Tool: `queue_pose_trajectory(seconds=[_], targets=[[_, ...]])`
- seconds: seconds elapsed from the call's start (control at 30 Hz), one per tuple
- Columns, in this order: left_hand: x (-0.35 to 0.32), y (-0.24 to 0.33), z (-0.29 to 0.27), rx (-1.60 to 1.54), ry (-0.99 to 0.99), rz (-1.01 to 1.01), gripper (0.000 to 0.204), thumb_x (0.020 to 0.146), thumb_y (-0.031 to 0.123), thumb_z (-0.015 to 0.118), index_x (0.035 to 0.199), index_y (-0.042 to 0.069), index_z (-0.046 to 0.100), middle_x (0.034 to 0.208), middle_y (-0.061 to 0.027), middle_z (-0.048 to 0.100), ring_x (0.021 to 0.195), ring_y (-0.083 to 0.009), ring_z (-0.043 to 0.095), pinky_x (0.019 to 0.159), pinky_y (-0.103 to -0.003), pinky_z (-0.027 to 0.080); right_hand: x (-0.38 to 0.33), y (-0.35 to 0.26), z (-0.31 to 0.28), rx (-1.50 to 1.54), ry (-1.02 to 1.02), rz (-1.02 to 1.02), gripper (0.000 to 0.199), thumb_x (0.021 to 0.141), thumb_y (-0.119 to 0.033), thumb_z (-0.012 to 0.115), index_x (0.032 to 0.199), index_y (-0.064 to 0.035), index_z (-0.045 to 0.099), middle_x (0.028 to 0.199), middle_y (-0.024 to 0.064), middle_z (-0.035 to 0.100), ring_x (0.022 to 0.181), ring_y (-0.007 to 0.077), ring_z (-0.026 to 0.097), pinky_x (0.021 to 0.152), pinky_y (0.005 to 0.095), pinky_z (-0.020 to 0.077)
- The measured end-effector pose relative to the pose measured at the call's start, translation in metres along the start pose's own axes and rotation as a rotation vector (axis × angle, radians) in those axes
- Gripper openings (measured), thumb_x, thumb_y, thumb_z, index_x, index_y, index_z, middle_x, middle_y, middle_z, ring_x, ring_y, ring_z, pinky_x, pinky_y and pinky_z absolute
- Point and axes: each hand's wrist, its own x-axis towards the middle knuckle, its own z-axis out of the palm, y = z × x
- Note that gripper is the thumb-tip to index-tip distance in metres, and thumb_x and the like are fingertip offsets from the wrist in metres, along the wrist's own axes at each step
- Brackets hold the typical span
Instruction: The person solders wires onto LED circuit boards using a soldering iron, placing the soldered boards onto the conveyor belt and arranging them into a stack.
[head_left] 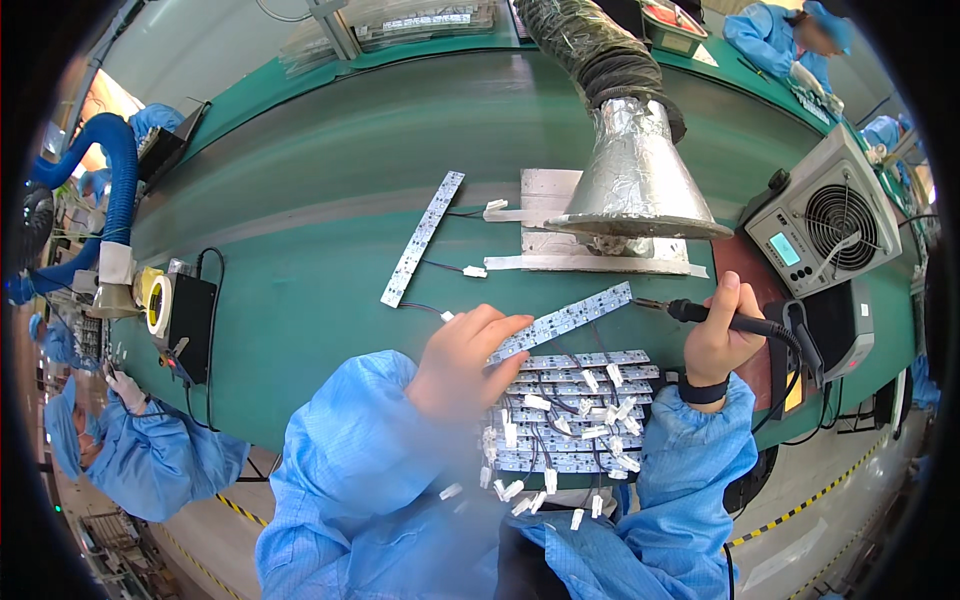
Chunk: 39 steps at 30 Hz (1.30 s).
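My left hand is closed on a long narrow LED circuit board, thumb and fingers gripping its left end. The board slants up to the right. A soldering iron is in my right hand, its tip beside the board's right end; whether they touch I cannot tell. Just below the held board lie several similar LED boards in stacked rows, with dark wires and white connectors hanging toward me. Another LED board lies slanted farther off on the left, with wired white plugs beside it.
A foil-covered fume hood hangs over a pale taped board. At the right stand a grey machine with a fan and a dark soldering station. A black device stands left. Co-workers sit nearby.
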Motion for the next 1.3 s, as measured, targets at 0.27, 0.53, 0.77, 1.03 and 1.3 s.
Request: queue_pose_trajectory(seconds=[0.27,0.53,0.77,1.03,1.3], targets=[[0.0004,0.001,-0.0003,0.011,-0.001,0.001,0.036,0.074,0.004,0.073,0.109,0.0,0.064,0.092,-0.0135,0.062,0.077,-0.03,0.061,0.066,-0.036,0.047,-0.0005,0.0021,-0.0008,0.015,-0.008,0.002,0.041,0.097,-0.014,0.055,0.06,-0.0009,0.045,0.054,-0.001,0.043,0.053,0.0051,0.038,0.048,0.0243,0.0267],[0.0,-0.0002,0.0001,0.007,0.001,0.006,0.037,0.074,0.005,0.073,0.109,0.0,0.064,0.091,-0.0136,0.061,0.076,-0.0301,0.06,0.065,-0.037,0.047,-0.0005,0.0011,-0.0006,0.002,-0.012,0.008,0.04,0.097,-0.014,0.055,0.061,-0.001,0.046,0.055,-0.0012,0.043,0.053,0.005,0.038,0.048,0.0242,0.0273],[0.0004,0.0009,-0.001,0.013,-0.003,0.008,0.037,0.075,0.006,0.073,0.11,0.0,0.064,0.091,-0.0137,0.061,0.076,-0.0301,0.06,0.066,-0.037,0.047,0.0013,0.0031,-0.0041,-0.013,0.044,0.006,0.04,0.097,-0.014,0.055,0.061,-0.0014,0.046,0.057,-0.0019,0.044,0.055,0.0052,0.038,0.049,0.0232,0.0307],[0.0001,-0.0005,-0.0005,0.004,0.005,-0.014,0.037,0.075,0.006,0.073,0.11,0.0,0.064,0.089,-0.0134,0.061,0.076,-0.03,0.06,0.065,-0.037,0.047,0.0033,0.0053,-0.0053,-0.014,0.046,0.018,0.041,0.098,-0.015,0.055,0.061,-0.0024,0.046,0.058,-0.0022,0.044,0.056,0.0052,0.037,0.051,0.0226,0.0318],[-0.0003,-0.002,0.001,-0.04,0.003,-0.074,0.035,0.077,0.008,0.073,0.11,0.0,0.064,0.085,-0.0139,0.06,0.075,-0.0298,0.059,0.065,-0.037,0.045,0.0034,0.0064,-0.0057,0.003,0.05,0.019,0.041,0.098,-0.015,0.055,0.061,-0.0021,0.045,0.058,-0.0019,0.044,0.056,0.0053,0.037,0.051,0.023,0.0307]])
